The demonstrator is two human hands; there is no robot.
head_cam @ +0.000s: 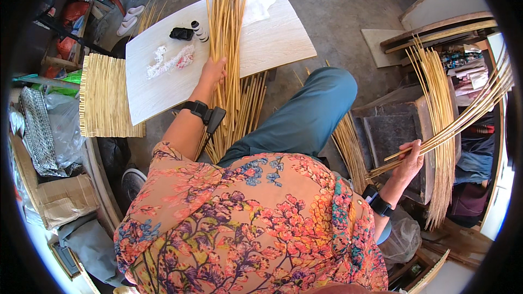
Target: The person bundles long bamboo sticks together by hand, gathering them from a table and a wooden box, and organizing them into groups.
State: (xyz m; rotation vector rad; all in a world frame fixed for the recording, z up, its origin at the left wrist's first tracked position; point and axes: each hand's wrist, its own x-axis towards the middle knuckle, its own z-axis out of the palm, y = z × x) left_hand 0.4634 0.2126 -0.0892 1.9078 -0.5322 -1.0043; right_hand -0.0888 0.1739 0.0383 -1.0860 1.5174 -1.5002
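My left hand (213,74) is closed around a thick bundle of dry plant stalks (228,28), which lies across the edge of a white wood-grain board (278,41). Out to the right, my right hand (410,157) grips a thinner bunch of stalks (453,128) whose feathery ends fan towards the upper right. Behind that bunch, another pile of stalks (437,102) rests over a dark wooden chest (392,130). White tangled thread (171,63), a black object (182,34) and a small black-and-white bottle-like item (199,31) sit on the board.
A mat of bound stalks (112,98) stands left of the board. More stalks lie on the floor below it (253,98) and beside my right leg (349,147). A cardboard box (67,200) and bags are at the left; shelves with folded cloth (470,69) are at the right.
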